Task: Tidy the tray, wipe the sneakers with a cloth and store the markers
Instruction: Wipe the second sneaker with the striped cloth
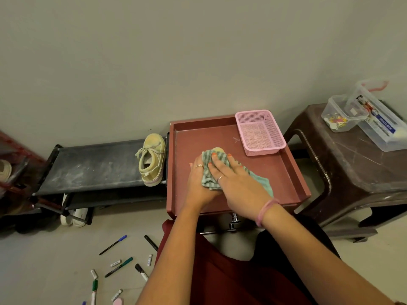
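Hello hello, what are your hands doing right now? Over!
Left hand and right hand both hold the striped cloth over a sneaker in the red tray. Other sneaker waits on the rack. Markers scattered on the floor.

The red tray (295, 172) carries a pink basket (259, 133) at its one o'clock corner. At nine o'clock, a black rack (94, 166) bears one sneaker (152, 159). Markers (119, 266) lie scattered on the floor (55, 260) at seven o'clock. At three o'clock, a brown stool (352, 164) holds two clear boxes (374, 124).
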Tool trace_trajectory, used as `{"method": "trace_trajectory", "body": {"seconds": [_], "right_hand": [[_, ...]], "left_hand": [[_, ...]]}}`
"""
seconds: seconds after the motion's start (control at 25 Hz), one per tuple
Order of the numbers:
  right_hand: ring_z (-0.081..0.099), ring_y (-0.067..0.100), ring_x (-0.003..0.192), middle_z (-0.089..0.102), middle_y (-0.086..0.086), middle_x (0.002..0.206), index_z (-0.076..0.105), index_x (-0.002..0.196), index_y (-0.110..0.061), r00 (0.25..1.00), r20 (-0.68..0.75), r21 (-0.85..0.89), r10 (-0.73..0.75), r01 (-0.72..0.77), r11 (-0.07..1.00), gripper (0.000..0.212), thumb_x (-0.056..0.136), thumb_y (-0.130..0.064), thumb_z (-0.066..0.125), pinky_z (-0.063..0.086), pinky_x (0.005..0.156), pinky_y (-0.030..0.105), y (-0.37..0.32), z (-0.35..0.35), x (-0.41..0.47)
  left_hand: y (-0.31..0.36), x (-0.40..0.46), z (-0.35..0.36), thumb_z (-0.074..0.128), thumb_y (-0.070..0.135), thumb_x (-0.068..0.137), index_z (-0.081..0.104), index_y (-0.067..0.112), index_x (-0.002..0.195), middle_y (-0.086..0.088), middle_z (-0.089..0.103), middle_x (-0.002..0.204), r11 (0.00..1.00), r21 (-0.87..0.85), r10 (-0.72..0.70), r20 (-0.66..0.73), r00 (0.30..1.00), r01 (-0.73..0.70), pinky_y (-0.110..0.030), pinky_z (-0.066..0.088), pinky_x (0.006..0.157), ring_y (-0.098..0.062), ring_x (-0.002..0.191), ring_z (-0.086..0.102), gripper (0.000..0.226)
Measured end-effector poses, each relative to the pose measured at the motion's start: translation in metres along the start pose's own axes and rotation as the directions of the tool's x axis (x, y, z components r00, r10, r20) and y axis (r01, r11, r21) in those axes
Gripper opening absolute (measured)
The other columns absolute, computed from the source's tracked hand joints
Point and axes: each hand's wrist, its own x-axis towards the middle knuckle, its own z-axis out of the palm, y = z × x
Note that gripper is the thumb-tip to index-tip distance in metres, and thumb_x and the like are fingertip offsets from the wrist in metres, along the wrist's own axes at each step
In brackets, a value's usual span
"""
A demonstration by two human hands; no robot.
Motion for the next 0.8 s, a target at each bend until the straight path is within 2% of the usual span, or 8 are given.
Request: {"method": "trace_trajectory", "body": {"seconds": [0.16,0.28,0.4,0.48,0.56,0.64,0.72,0.8], "right_hand": [[-0.007,0.022,0.146,-0.008,-0.005,0.159,0.006,0.152,-0.019,0.986,0.163,0.25,0.02,-0.061,0.966,0.074,0.09,0.003,0.04,0.0,0.118,0.033,0.007,-0.024,0.024],[0.0,0.013,0.146,0.001,-0.005,0.159,0.014,0.151,-0.018,0.984,0.176,0.42,-0.009,-0.067,0.905,0.074,0.088,0.007,0.042,0.002,0.117,0.024,0.019,-0.023,0.037],[0.024,0.011,0.141,0.03,-0.004,0.151,0.028,0.148,-0.017,0.983,0.164,0.68,0.081,-0.172,0.712,0.072,0.084,0.017,0.035,0.019,0.115,0.023,0.033,-0.009,0.035],[0.041,0.014,0.133,0.047,-0.003,0.139,0.037,0.143,-0.017,0.968,0.206,0.76,0.146,-0.252,0.598,0.069,0.084,0.018,0.034,0.033,0.11,0.026,0.038,-0.001,0.029],[0.032,0.016,0.139,0.039,0.0,0.146,0.031,0.146,-0.015,0.975,0.142,0.713,0.17,-0.22,0.666,0.069,0.084,0.016,0.033,0.024,0.114,0.024,0.03,0.007,0.022],[0.009,0.013,0.145,0.013,-0.002,0.157,0.018,0.15,-0.016,0.996,0.029,0.568,0.081,-0.083,0.819,0.075,0.083,0.016,0.032,0.008,0.117,0.023,0.017,0.018,0.011],[-0.006,0.014,0.145,-0.008,-0.008,0.158,0.005,0.151,-0.023,0.999,0.031,0.366,-0.021,0.008,0.931,0.082,0.083,0.015,0.032,0.006,0.12,0.03,-0.001,0.023,-0.005],[-0.011,0.014,0.144,-0.015,-0.014,0.157,-0.003,0.15,-0.029,0.999,-0.008,0.163,-0.042,0.043,0.986,0.088,0.083,0.014,0.035,0.01,0.118,0.028,-0.009,0.03,-0.017]], "left_hand": [[-0.003,0.002,-0.006,0.086,0.029,0.046,0.048,0.04,0.121,-0.001,0.063,0.117,0.997,-0.068,-0.034,-0.015,0.999,0.033,-0.048,0.05,0.094,-0.021,0.111,0.06,0.085],[-0.001,-0.001,-0.012,0.091,0.016,0.051,0.045,0.025,0.126,0.003,0.062,0.115,0.993,-0.097,-0.062,0.003,0.998,0.062,-0.02,0.051,0.086,-0.001,0.103,0.061,0.088],[-0.003,-0.011,-0.019,0.094,0.027,0.048,0.04,0.032,0.125,0.013,0.054,0.117,0.998,-0.022,-0.062,0.019,0.998,0.062,-0.006,0.042,0.085,0.009,0.106,0.053,0.094],[-0.005,-0.019,-0.021,0.094,0.024,0.05,0.039,0.032,0.124,0.015,0.049,0.117,0.998,0.007,-0.055,0.025,0.998,0.055,0.001,0.035,0.082,0.019,0.105,0.046,0.093],[-0.006,-0.021,-0.023,0.094,0.018,0.051,0.04,0.03,0.124,0.011,0.052,0.118,0.998,-0.003,-0.064,0.022,0.998,0.064,0.002,0.035,0.079,0.021,0.103,0.047,0.092],[-0.009,-0.021,-0.025,0.094,0.012,0.051,0.041,0.027,0.124,0.01,0.057,0.116,0.997,-0.019,-0.074,0.014,0.997,0.074,0.0,0.039,0.079,0.017,0.101,0.053,0.091],[-0.013,-0.021,-0.029,0.093,0.012,0.054,0.04,0.026,0.125,0.01,0.06,0.115,0.997,-0.023,-0.076,0.029,0.997,0.077,-0.003,0.042,0.081,0.012,0.101,0.057,0.09],[-0.015,-0.023,-0.03,0.09,0.017,0.061,0.038,0.031,0.125,0.006,0.06,0.117,0.997,0.014,-0.078,0.027,0.997,0.078,-0.002,0.041,0.08,0.003,0.101,0.059,0.083]]}}
